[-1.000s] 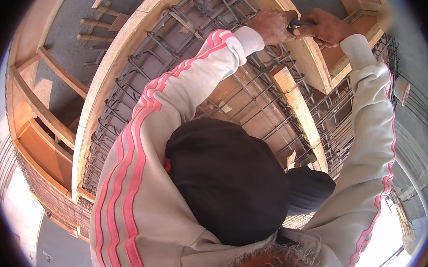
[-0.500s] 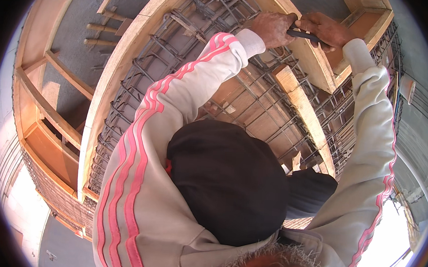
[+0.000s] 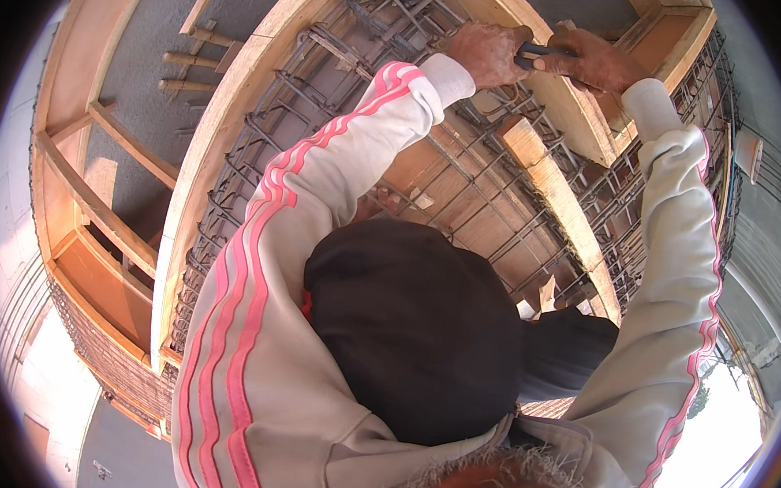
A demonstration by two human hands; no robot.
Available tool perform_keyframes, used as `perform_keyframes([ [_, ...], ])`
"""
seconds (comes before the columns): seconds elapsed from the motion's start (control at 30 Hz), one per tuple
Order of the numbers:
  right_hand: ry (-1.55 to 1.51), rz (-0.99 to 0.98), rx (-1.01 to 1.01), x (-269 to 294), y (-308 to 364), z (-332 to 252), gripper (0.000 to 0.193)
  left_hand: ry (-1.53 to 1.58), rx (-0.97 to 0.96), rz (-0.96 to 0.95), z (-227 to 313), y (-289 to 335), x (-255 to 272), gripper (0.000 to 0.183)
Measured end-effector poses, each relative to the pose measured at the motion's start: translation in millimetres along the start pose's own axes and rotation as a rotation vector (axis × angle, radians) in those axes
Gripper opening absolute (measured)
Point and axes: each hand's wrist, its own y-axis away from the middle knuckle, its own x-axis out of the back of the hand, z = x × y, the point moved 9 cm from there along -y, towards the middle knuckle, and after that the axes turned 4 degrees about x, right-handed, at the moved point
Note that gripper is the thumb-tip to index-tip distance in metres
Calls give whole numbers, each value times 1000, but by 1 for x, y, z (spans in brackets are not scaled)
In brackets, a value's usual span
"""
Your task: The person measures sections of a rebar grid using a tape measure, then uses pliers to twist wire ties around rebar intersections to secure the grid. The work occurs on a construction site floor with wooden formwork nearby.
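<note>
Far out in front of me, at the top of the view, both hands meet on a slim dark tool (image 3: 531, 55) with two handle-like bars. My left hand (image 3: 487, 55) is closed around its left end. My right hand (image 3: 601, 62) grips the other end with its fingers curled. The tool's working end is hidden by the hands, so its exact kind does not show. Under the hands lies a cage of steel reinforcing bars (image 3: 478, 173), set between wooden boards. A short timber (image 3: 556, 204) slants across the bars, just below my right hand.
A long curved-looking formwork board (image 3: 203, 137) runs along the left of the cage. Beyond it, wooden-handled tools (image 3: 188, 59) rest on a grey surface, near a wooden frame (image 3: 126, 142). Another plank box (image 3: 675, 47) stands at the upper right. Black cloth (image 3: 412, 333) fills the lower middle.
My left hand has shifted slightly left and my right hand slightly right and down. The tool has turned, and two dark bars now show between the hands.
</note>
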Motion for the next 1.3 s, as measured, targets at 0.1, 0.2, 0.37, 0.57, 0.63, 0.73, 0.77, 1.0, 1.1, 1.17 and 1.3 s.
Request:
perform_keyframes([
  [0.1, 219, 285, 291, 12, 18, -34, 42, 31, 36, 13, -5, 3, 0, 47],
  [0.2, 267, 144, 268, -7, 27, -32, 52, 41, 11, -77, 4, 22, -9, 46],
  [0.37, -326, -154, 257, -104, 61, -31, 49, 81, -83, -231, 55, 97, -33, 42],
  [0.57, -475, -299, 193, -211, 102, -20, 28, 545, -266, -643, 49, 169, -69, 37],
  [0.63, -438, -211, 206, -222, 108, -18, 20, 644, -54, -902, 23, 186, -94, 29],
  [0.73, -191, 45, 413, -213, 111, -28, 18, 725, 69, -947, 8, 194, -106, 27],
  [0.77, -124, 72, 425, -214, 111, -26, 18, 726, 39, -952, 10, 194, -108, 26],
  [1.0, 56, 121, 501, -234, 105, -26, 25, 553, -69, -793, 12, 206, -104, 17],
  [1.1, 25, 101, 439, -245, 104, -21, 34, 583, -26, -685, 8, 210, -105, 18],
  [1.17, -38, 54, 336, -252, 100, -13, 38, 563, -1, -637, 3, 211, -104, 18],
  [1.3, -158, 21, 293, -257, 100, -8, 42, 235, -259, -489, 16, 216, -97, 20],
])
